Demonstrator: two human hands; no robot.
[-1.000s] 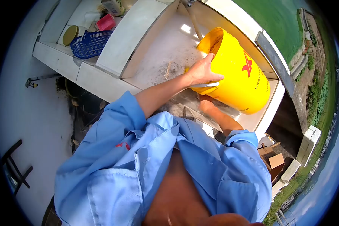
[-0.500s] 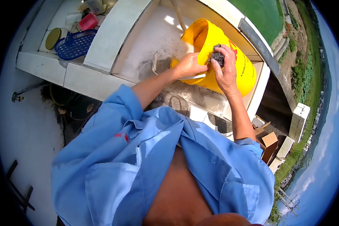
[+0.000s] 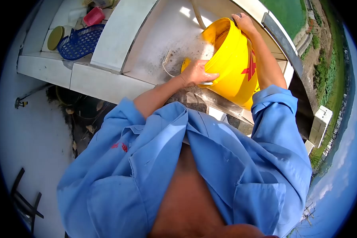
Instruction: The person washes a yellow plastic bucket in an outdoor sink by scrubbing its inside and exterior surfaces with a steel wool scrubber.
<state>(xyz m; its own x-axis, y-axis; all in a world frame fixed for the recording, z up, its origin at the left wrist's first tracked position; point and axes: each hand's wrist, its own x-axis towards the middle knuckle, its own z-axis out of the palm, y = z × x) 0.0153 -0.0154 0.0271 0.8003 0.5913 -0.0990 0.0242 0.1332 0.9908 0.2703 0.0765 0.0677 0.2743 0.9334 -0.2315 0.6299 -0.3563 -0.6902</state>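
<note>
A yellow bucket [image 3: 236,71] with a red mark on its side lies tilted in the white-tiled basin [image 3: 144,59], its mouth facing left. At the near side of its rim, my left hand [image 3: 197,74] is closed on the bucket, beside the white grip of its handle [image 3: 206,83]. My right hand [image 3: 245,23] reaches over to the far side of the rim. Its fingers are closed around a dark grey scouring pad [image 3: 237,16], of which only a little shows. The inside of the bucket is partly hidden from me.
A hose [image 3: 197,15] hangs into the basin, where whitish wet residue covers the bottom. On the left ledge are a blue plastic basket [image 3: 80,43], a pink container [image 3: 94,16] and a jar with a yellowish lid [image 3: 56,38]. A wall tap [image 3: 20,103] sticks out at far left.
My right hand has moved with the scouring pad from the bucket's near outer side up to the far rim. The bucket has turned, bringing its red mark into view. My left hand stays at the rim.
</note>
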